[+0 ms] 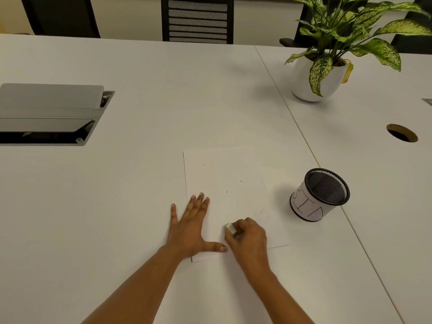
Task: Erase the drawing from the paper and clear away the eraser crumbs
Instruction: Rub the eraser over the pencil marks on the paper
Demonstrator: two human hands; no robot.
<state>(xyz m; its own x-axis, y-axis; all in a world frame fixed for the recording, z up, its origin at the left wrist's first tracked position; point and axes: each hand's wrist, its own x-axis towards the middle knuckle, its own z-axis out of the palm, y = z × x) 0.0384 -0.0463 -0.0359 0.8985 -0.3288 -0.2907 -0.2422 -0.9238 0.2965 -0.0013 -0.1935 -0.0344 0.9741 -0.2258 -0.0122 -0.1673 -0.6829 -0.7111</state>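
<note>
A white sheet of paper (233,183) lies on the white table in front of me. Several small dark eraser crumbs (240,181) are scattered over its upper half, and faint pencil marks show near its right side. My left hand (190,226) rests flat with fingers spread on the paper's lower left corner, thumb pointing right. My right hand (249,237) is closed around a white eraser (230,228), which touches the lower part of the sheet just right of my left hand.
A black mesh cup (320,195) with a paper label stands right of the sheet. A potted plant (318,76) sits at the back right. An open cable hatch (46,113) is at the left, a round cable hole (401,133) at the right. Chairs stand behind the table.
</note>
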